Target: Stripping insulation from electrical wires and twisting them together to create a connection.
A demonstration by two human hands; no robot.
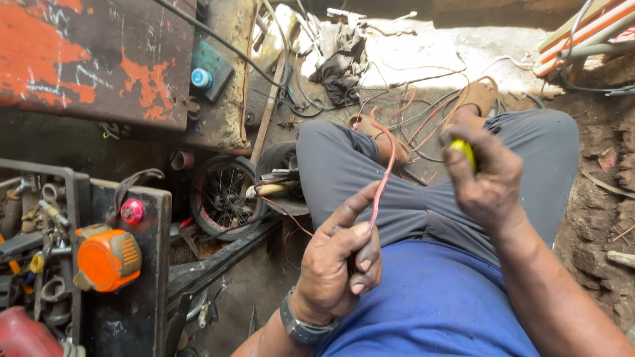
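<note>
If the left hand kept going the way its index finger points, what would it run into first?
The left hand, pinching a thin red wire, points up and right. Its finger would probably meet the grey trouser leg just beyond it, though depth is hard to judge from this view.

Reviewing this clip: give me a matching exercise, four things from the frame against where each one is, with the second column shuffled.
Things:
1. red wire
2. yellow-handled tool
3. wristwatch
4. orange engine cover

Places:
A. on the left wrist
B. gripped in the right hand
C. on the dark stand at lower left
D. pinched in the left hand

Pairs: 1-D, 2-B, 3-A, 4-C
</note>
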